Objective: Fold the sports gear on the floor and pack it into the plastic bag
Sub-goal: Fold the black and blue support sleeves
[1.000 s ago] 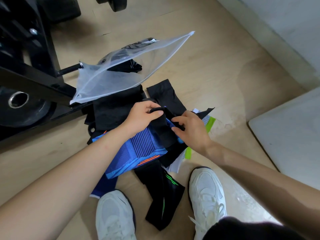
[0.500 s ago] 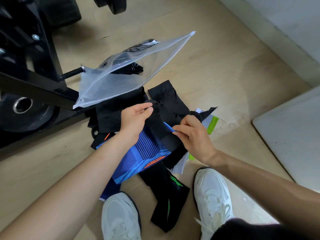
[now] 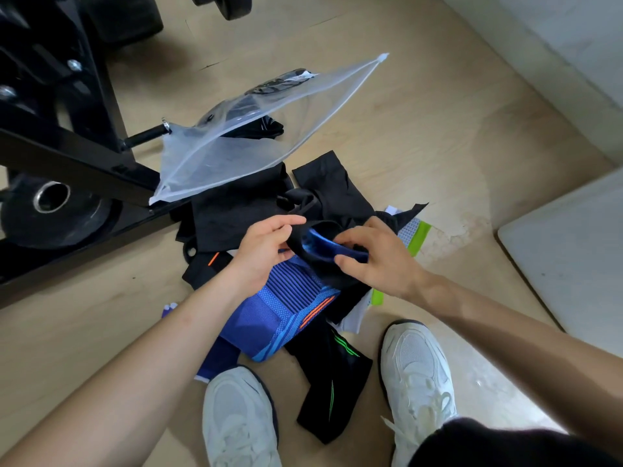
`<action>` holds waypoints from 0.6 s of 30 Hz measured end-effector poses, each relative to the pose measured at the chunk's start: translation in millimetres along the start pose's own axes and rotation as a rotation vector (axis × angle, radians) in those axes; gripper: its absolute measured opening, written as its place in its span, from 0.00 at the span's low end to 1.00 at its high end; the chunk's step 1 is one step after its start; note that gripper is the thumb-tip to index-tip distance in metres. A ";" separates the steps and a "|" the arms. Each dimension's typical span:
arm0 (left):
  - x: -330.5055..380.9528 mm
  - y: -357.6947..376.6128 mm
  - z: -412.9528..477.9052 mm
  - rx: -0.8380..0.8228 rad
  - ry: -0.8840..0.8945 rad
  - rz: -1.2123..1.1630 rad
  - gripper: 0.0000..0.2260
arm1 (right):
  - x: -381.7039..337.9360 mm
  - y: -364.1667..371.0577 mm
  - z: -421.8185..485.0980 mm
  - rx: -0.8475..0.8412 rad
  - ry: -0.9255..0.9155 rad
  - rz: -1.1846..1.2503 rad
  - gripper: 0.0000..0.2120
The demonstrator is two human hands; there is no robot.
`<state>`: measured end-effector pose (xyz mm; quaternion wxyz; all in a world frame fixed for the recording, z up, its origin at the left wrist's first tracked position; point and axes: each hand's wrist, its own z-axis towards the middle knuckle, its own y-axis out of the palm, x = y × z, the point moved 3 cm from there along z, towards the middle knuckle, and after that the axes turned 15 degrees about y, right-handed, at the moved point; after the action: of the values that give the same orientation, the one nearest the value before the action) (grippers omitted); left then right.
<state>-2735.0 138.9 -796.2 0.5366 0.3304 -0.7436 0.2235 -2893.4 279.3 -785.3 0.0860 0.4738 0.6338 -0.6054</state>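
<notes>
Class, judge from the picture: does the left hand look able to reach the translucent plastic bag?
Probably yes: the translucent plastic bag lies just beyond the left hand, only flat black fabric between, but that hand pinches the blue knitted sleeve.

Probably a gym: a round black weight plate (image 3: 50,214) at nine o'clock, beside a black metal frame (image 3: 67,153), on pale wooden floor (image 3: 404,129).

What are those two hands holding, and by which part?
Both hold the blue knee sleeve by its black open end. The left hand pinches that end's left side, and the right hand grips its right side.
</notes>
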 end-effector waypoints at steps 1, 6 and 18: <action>0.5 2.3 -1.3 -0.009 -0.008 -0.028 0.15 | -8.2 1.8 4.5 0.004 -0.032 -0.026 0.17; -2.9 1.4 -1.1 0.036 -0.057 -0.091 0.12 | -25.0 16.5 21.4 -0.011 -0.013 -0.117 0.12; -0.8 -14.1 -4.2 0.076 0.023 0.340 0.10 | 2.1 1.6 -8.5 -0.022 0.047 0.260 0.04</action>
<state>-2721.7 132.4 -795.9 0.4867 0.2173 -0.7736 0.3429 -2889.4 287.3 -785.7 0.1543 0.5651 0.5754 -0.5707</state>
